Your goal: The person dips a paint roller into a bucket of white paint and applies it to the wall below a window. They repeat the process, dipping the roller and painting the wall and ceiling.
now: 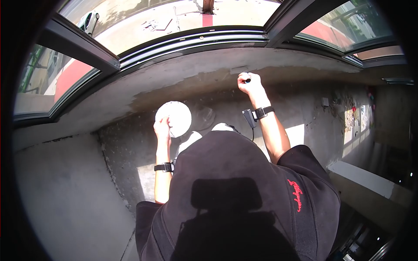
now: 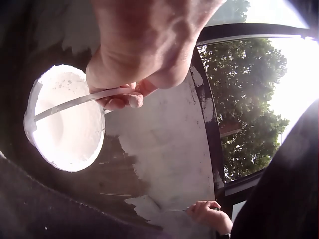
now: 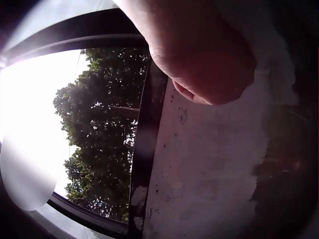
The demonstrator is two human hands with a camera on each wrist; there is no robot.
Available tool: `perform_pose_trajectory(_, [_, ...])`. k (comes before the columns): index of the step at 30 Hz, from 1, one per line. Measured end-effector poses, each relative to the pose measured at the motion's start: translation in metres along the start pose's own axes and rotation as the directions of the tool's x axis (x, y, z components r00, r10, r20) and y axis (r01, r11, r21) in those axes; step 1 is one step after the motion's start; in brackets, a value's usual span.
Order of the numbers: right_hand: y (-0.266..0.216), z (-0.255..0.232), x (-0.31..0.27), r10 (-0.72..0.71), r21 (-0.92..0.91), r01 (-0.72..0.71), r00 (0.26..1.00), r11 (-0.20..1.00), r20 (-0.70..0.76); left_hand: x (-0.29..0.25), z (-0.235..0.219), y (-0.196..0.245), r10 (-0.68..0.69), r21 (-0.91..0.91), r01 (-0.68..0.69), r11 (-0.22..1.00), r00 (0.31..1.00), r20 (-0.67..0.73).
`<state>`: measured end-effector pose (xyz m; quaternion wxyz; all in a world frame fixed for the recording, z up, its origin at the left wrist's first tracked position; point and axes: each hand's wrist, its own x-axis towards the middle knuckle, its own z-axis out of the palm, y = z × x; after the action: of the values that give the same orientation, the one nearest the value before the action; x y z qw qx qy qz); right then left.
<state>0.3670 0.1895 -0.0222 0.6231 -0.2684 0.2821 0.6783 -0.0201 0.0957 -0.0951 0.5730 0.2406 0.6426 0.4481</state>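
A white bucket hangs by its handle from the left hand, whose fingers curl round that strip. Against the wall below the window, the right hand grips a tool with a dark handle. In the left wrist view a thin blade seems to reach from that hand to the edge of the pale coating. The right wrist view shows the curled right hand from behind, the tool hidden by it.
A dark window frame curves above the wall, with trees beyond the glass. A grey side wall stands at the left. Debris lies at the right, near a pale ledge.
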Motion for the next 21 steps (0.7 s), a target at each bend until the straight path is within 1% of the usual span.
perform_pose_trajectory(2, [-0.002,-0.009,0.021,-0.082,0.096,0.091,0.992,0.991,-0.097,-0.004,0.0,0.002,0.004,0.007,-0.004,1.0,1.0,-0.014])
perform_pose_trajectory(3, [-0.006,-0.013,0.034,-0.102,0.099,0.114,0.988,0.989,-0.113,-0.006,0.0,0.004,0.012,0.018,-0.011,1.0,1.0,-0.019])
perform_pose_trajectory(4, [-0.008,-0.014,0.046,-0.096,0.097,0.106,0.99,0.99,-0.107,-0.004,0.0,0.004,0.019,0.016,-0.019,1.0,1.0,-0.025])
perform_pose_trajectory(6, [-0.013,-0.015,0.061,-0.108,0.071,0.13,0.961,0.989,-0.255,-0.004,0.003,0.005,0.007,0.024,-0.007,1.0,1.0,-0.019])
perform_pose_trajectory(8, [-0.018,-0.015,0.072,-0.11,0.037,0.124,0.957,0.992,-0.269,-0.004,0.007,0.007,0.028,0.047,-0.026,0.999,0.999,-0.041])
perform_pose_trajectory(10, [-0.021,-0.019,0.078,-0.184,0.012,0.198,0.929,0.98,-0.32,-0.007,0.006,0.009,0.034,-0.019,-0.034,0.999,0.999,-0.003])
perform_pose_trajectory(11, [-0.023,-0.018,0.081,-0.171,0.01,0.185,0.926,0.983,-0.338,-0.002,0.002,0.006,0.042,-0.013,-0.041,0.999,0.999,0.026])
perform_pose_trajectory(14, [-0.024,-0.003,0.074,-0.176,0.018,0.195,0.918,0.981,-0.355,-0.005,0.007,0.014,0.061,0.001,-0.061,0.998,0.998,0.014])
perform_pose_trajectory(16, [-0.023,0.011,0.057,-0.147,0.019,0.164,0.926,0.986,-0.349,-0.005,0.011,0.014,0.076,0.021,-0.076,0.997,0.997,0.004])
perform_pose_trajectory(17, [-0.021,0.014,0.048,-0.119,0.024,0.135,0.929,0.991,-0.35,-0.003,0.011,0.012,0.085,0.077,-0.086,0.993,0.996,0.018])
perform_pose_trajectory(18, [-0.022,0.01,0.043,-0.12,0.026,0.138,0.928,0.99,-0.352,-0.003,0.011,0.012,0.091,0.134,-0.095,0.986,0.995,0.035])
perform_pose_trajectory(19, [-0.025,0.006,0.036,-0.091,0.066,0.11,0.967,0.992,-0.236,-0.005,0.012,0.015,0.09,0.136,-0.094,0.986,0.995,0.037])
perform_pose_trajectory(20, [-0.027,0.0,0.03,-0.066,0.102,0.079,0.991,0.992,-0.117,-0.006,0.013,0.015,0.09,0.123,-0.096,0.988,0.995,0.05])
perform_pose_trajectory(21, [-0.025,0.003,0.015,-0.057,0.103,0.066,0.995,0.992,-0.086,-0.007,0.015,0.016,0.089,0.109,-0.096,0.989,0.994,0.065])
